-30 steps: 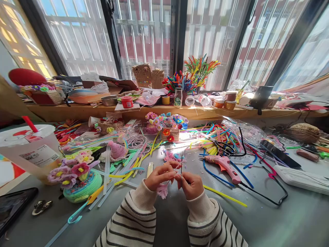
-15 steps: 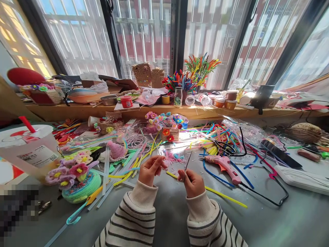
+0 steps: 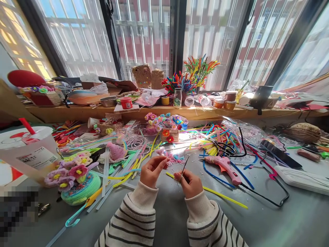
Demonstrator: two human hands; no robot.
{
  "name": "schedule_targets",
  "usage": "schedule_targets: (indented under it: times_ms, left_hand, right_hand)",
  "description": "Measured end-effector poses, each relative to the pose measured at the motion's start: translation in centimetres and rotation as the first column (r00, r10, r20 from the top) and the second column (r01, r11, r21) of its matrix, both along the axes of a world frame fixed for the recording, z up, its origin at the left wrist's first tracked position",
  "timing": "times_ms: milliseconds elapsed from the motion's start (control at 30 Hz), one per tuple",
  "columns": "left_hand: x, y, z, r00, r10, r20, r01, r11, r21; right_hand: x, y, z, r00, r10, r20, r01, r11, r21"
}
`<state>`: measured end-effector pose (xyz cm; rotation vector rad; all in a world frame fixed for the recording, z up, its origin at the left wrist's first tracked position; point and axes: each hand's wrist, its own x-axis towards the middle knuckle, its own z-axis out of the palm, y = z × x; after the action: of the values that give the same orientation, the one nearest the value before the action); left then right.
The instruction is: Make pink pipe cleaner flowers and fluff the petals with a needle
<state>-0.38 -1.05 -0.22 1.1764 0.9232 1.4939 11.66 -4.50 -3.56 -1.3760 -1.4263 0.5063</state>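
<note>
My left hand (image 3: 151, 170) is raised over the grey table (image 3: 257, 223), fingers curled in a pinch on a small pink fluffy piece (image 3: 160, 151) at its fingertips. My right hand (image 3: 189, 182) is closed on a thin dark stick (image 3: 185, 165) that slants up to the right. The two hands are a short way apart, just in front of a pile of pink fluff (image 3: 174, 157). A yellow pipe cleaner (image 3: 223, 196) lies on the table under and to the right of my right hand. Both sleeves are cream with dark stripes.
A pink glue gun (image 3: 224, 165) with a black cord lies to the right, with scissors (image 3: 223, 147) on loose pipe cleaners behind it. At left stand a drink cup (image 3: 31, 151) and a knitted flower pot (image 3: 77, 178). The wooden ledge (image 3: 77, 110) holds jars and boxes.
The hands have drawn apart from a joined grip. The left hand rose toward the pink fluff, the right hand tilted the stick to the right. The pink piece under the hands is gone from there.
</note>
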Motion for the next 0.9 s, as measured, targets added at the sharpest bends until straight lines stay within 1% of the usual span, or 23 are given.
schedule_targets:
  times_ms: [100,200,300,367,467,567,633,733,800,900]
  left_hand:
    - [0.03,0.12,0.06,0.998,0.022,0.061,-0.023,1.0,0.016]
    - [0.12,0.05,0.27,0.988,0.044,0.15,-0.054,0.997,0.058]
    - [0.12,0.01,0.37,0.985,0.021,0.169,-0.031,0.998,0.055]
    - [0.11,0.01,0.34,0.986,-0.006,0.167,0.002,1.0,0.022]
    - [0.17,-0.09,0.29,0.984,-0.077,0.158,0.085,0.995,-0.046]
    - [0.29,-0.3,0.34,0.981,-0.168,0.096,0.177,0.981,-0.085]
    - [0.3,-0.39,0.41,0.977,-0.201,0.07,0.207,0.974,-0.094]
    - [0.12,-0.33,0.49,0.974,-0.208,0.091,0.219,0.968,-0.124]
    - [-0.05,-0.23,0.53,0.966,-0.235,0.106,0.25,0.956,-0.154]
    - [-0.23,-0.18,0.55,0.941,-0.319,0.109,0.334,0.926,-0.176]
  right_hand:
    - [-0.09,-0.03,0.12,0.999,0.039,0.009,-0.039,0.999,0.006]
    - [-0.12,-0.05,0.2,0.999,0.042,0.03,-0.042,0.999,0.001]
    - [-0.18,-0.1,0.26,0.996,0.049,0.069,-0.049,0.999,-0.008]
    - [-0.23,-0.17,0.32,0.995,0.07,0.072,-0.07,0.998,0.002]
    - [-0.28,-0.24,0.41,0.994,0.094,0.06,-0.095,0.995,0.025]
    - [-0.29,-0.24,0.46,0.993,0.107,0.053,-0.108,0.994,0.031]
    - [-0.3,-0.23,0.49,0.992,0.118,0.042,-0.119,0.993,0.026]
    - [-0.35,-0.29,0.54,0.989,0.143,0.022,-0.143,0.99,0.017]
    - [-0.44,-0.4,0.57,0.981,0.194,0.016,-0.194,0.981,0.004]
    - [-0.61,-0.58,0.59,0.954,0.297,0.04,-0.297,0.955,-0.018]
